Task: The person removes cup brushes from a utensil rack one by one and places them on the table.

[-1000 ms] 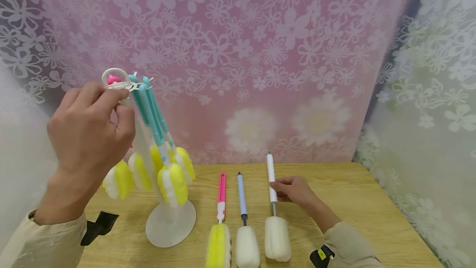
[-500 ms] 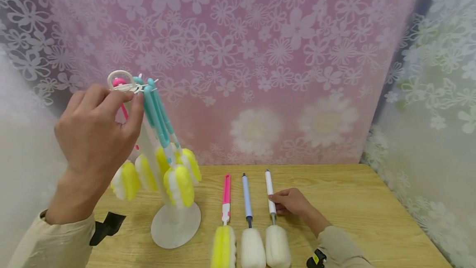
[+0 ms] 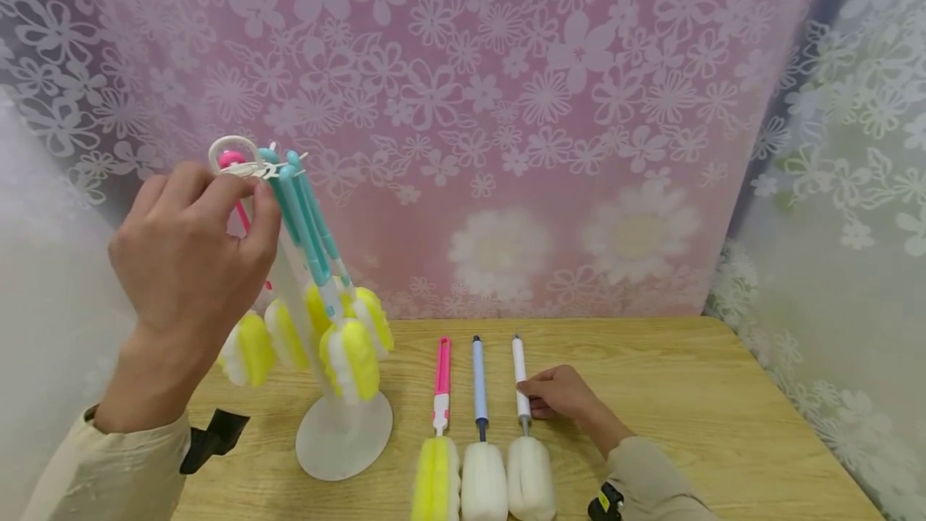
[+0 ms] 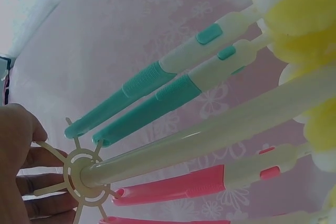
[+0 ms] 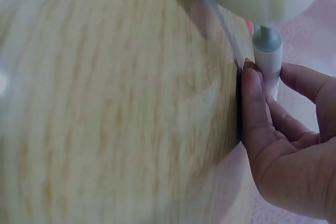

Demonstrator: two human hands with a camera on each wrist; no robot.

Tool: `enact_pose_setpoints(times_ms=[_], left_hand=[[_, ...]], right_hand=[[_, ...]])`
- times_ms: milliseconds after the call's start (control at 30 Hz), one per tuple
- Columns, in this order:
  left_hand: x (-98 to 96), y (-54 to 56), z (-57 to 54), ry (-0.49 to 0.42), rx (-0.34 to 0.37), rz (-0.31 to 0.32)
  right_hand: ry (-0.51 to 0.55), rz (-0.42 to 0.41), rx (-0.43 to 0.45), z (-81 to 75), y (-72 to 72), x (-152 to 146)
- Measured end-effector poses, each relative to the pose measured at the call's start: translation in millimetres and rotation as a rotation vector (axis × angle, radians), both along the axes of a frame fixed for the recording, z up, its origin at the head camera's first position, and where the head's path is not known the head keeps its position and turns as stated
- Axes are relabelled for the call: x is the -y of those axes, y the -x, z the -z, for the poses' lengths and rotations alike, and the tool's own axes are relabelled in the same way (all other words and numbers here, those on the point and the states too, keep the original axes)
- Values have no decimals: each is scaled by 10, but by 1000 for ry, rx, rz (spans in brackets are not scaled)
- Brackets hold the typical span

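My left hand (image 3: 198,248) grips the spoked top of a white brush stand (image 3: 343,441), fingers among the spokes (image 4: 50,188) in the left wrist view. From that top hang sponge brushes with teal handles (image 3: 313,244) and pink handles (image 4: 173,184), their yellow-and-white heads (image 3: 350,360) low around the pole. At the right, my right hand (image 3: 564,396) pinches the white handle of a bottle brush (image 3: 531,479) between thumb and fingers. Its cream sponge head points toward me, close beside its neighbour; the right wrist view shows the hand low at the tabletop.
To the left of the white-handled brush lie a blue-handled brush (image 3: 484,482) with a cream head and a pink-handled brush (image 3: 436,477) with a yellow-and-white head, roughly parallel on the wooden table (image 3: 687,392). A flowered pink curtain (image 3: 492,103) hangs behind the table.
The white-handled brush has come down toward me and then left, closing up beside the blue-handled one, my right hand moving with it. My left hand stays at the stand's top; the view shifted slightly.
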State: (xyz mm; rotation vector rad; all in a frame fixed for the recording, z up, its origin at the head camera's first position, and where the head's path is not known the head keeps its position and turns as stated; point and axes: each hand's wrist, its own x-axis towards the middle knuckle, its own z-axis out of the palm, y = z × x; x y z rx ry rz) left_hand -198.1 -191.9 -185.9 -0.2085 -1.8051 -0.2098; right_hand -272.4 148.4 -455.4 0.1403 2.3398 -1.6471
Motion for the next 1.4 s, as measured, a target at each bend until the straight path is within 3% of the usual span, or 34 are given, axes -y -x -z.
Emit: enact_pose_setpoints(times_ms=[467, 700, 900, 1133, 1400], left_hand=[[-8, 2, 1, -14, 3, 5], [12, -10, -3, 1, 13, 0], [36, -32, -3, 7, 54, 14], [63, -58, -5, 5, 68, 54], [60, -80, -6, 26, 89, 23]], right_hand=[[-42, -2, -13, -36, -16, 61], [-107, -26, -106, -165, -18, -62], [-28, -28, -176, -340, 1, -81], [168, -44, -317, -666, -57, 240], [265, -220, -597, -1188, -288, 840]])
